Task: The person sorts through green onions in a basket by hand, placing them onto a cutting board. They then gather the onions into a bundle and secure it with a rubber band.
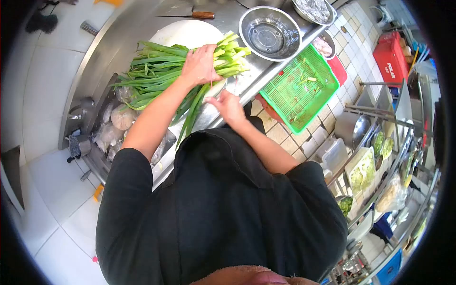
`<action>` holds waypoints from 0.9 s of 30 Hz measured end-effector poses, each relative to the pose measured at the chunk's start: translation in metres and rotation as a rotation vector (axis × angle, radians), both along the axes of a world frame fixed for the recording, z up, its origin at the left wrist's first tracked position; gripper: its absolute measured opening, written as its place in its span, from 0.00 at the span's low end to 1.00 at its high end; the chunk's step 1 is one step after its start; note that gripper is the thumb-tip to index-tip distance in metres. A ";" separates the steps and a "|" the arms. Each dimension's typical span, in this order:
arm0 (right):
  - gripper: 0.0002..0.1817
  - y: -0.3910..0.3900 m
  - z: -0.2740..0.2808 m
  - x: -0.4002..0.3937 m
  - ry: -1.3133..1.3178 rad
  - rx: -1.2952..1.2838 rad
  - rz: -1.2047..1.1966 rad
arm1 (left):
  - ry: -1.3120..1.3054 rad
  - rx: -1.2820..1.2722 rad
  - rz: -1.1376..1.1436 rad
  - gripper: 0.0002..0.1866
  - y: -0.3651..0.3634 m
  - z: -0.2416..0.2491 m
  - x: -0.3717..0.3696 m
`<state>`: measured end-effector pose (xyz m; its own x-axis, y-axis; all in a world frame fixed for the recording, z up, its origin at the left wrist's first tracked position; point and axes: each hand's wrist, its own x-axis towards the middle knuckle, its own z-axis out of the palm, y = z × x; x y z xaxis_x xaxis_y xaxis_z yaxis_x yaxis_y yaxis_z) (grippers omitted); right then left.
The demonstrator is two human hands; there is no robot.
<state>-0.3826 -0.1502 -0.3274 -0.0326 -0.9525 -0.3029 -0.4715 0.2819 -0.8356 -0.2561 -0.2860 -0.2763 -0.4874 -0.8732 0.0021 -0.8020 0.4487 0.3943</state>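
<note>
On the steel counter (266, 71), left hand (200, 64) presses down on a scallion bunch (161, 71), fingers closed over the stalks. Right hand (229, 107) pinches one loose stalk (192, 111) at the counter edge. Bunch uncut, knife (187, 15) untouched beyond the board (183, 34); bowl (270, 33) empty, green basket (299, 90) holds only scraps. Trimming looks barely begun.

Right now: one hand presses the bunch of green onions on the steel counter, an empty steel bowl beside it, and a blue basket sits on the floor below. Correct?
Not quite. In the head view the basket is green, not blue. The rest holds: the left hand presses the bunch of green onions on the steel counter, and the empty steel bowl sits beside it.
</note>
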 end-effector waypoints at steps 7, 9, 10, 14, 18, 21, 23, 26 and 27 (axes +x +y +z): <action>0.37 -0.072 -0.059 -0.051 -0.513 -0.371 -0.057 | 0.027 0.126 0.000 0.57 -0.012 0.012 -0.002; 0.37 -0.082 -0.055 -0.047 -0.623 -0.275 0.056 | 0.008 0.189 -0.008 0.59 -0.020 0.014 0.000; 0.37 -0.083 -0.063 -0.044 -0.688 -0.243 0.071 | -0.015 0.229 -0.025 0.61 -0.028 0.011 0.002; 0.35 -0.075 -0.066 -0.034 -0.745 -0.188 -0.067 | -0.126 0.199 -0.040 0.67 -0.051 -0.016 0.007; 0.40 -0.058 -0.111 -0.003 -0.708 -0.284 -0.254 | -0.133 0.406 -0.044 0.67 -0.055 0.006 0.003; 0.41 -0.060 -0.096 0.008 -0.640 -0.290 -0.226 | -0.069 0.467 -0.053 0.59 -0.055 0.020 0.004; 0.40 -0.066 -0.085 0.009 -0.721 -0.251 -0.176 | 0.166 0.587 -0.169 0.54 -0.070 -0.015 0.013; 0.33 -0.067 -0.046 -0.001 -0.688 -0.201 -0.150 | 0.356 0.859 -0.275 0.42 -0.070 -0.001 0.009; 0.32 -0.065 -0.037 -0.003 -0.734 -0.182 -0.159 | 0.388 0.940 -0.256 0.41 -0.069 0.000 0.009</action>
